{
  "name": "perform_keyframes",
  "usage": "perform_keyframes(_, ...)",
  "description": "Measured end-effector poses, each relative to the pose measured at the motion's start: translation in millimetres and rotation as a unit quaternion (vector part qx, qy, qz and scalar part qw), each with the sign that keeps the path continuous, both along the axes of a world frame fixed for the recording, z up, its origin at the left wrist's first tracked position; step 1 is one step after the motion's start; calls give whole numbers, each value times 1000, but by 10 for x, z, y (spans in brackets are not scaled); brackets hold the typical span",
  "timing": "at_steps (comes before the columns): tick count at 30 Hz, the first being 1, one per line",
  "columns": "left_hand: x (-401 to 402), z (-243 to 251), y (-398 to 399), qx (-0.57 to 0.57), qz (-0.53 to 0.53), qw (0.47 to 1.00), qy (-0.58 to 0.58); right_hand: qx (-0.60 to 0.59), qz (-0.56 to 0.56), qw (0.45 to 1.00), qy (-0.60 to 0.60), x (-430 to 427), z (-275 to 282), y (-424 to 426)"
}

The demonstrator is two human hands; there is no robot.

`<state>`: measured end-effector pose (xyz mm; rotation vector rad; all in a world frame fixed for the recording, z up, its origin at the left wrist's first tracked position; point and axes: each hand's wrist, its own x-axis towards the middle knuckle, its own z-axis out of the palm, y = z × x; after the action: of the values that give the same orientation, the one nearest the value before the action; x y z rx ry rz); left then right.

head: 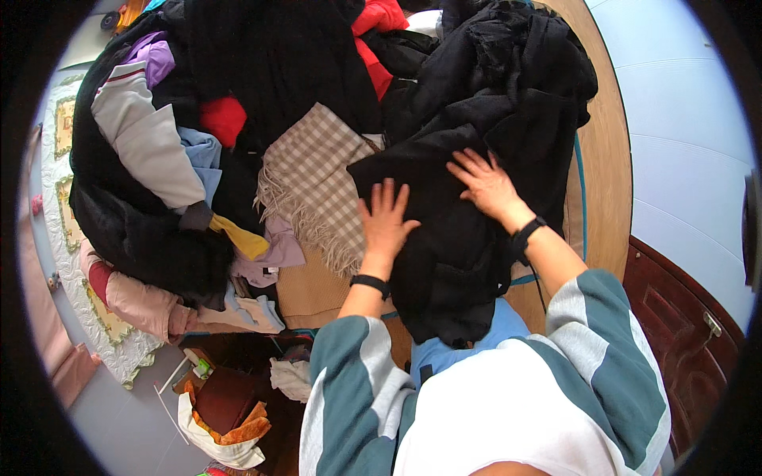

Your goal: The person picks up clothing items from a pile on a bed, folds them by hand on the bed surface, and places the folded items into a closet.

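A large black cloth garment [440,238] lies spread before me, its lower end hanging over my lap. My left hand [384,225] rests on its left edge with the fingers spread, holding nothing. Farther right and a little higher, my right hand [485,184] lies palm down on the same black fabric, fingers apart. Just left of my left hand is a beige and white checked scarf [321,172] with a fringe, partly under the black cloth. More bunched black fabric [506,71] continues beyond my right hand.
Heaped clothes lie to the left: a pale grey sleeve [149,137], a red piece [223,121], a yellow piece [241,237] and a pink garment [134,297]. A wooden bed edge [607,137] runs along the right. A brown-topped stool [226,398] stands at lower left.
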<state>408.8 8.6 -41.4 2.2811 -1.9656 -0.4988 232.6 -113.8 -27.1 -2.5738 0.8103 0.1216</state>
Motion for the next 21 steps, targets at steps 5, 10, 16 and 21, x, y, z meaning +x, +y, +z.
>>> perform_keyframes(5,-97,79,139,8,266,963,44,7,-61,988,-142,-228,20,88)
perform_keyframes(10,-427,279,956,-18,480,831,280,87,-281,923,-248,-801,225,601)
perform_keyframes(16,-898,197,2103,104,501,768,386,144,130,981,21,-1510,206,1462)
perform_keyframes(21,-1130,-121,2159,-133,542,794,240,64,222,972,38,-1421,56,1660)
